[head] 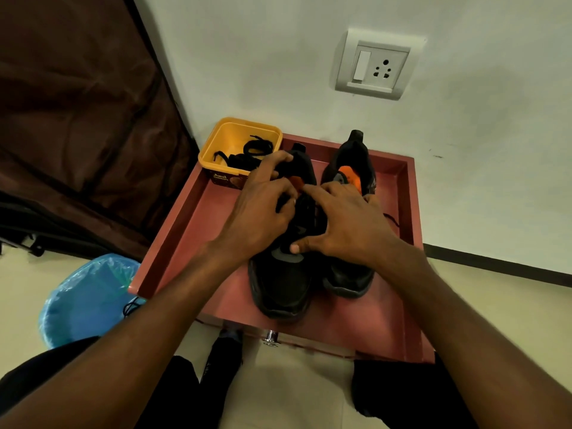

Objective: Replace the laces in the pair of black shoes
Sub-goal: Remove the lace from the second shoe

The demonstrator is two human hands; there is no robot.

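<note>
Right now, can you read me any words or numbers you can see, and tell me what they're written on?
"Amul": on the brown label at the front of the yellow tub.
A smaller line under it on the same label: too blurred to read.
Black shoes, wall socket, pink tray: no writing visible.

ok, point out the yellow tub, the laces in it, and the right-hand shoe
yellow tub [206, 156]: head view, left rim.
spare black laces [253, 147]: head view, coiled loop.
right-hand black shoe [348, 278]: head view, toe cap.
</note>
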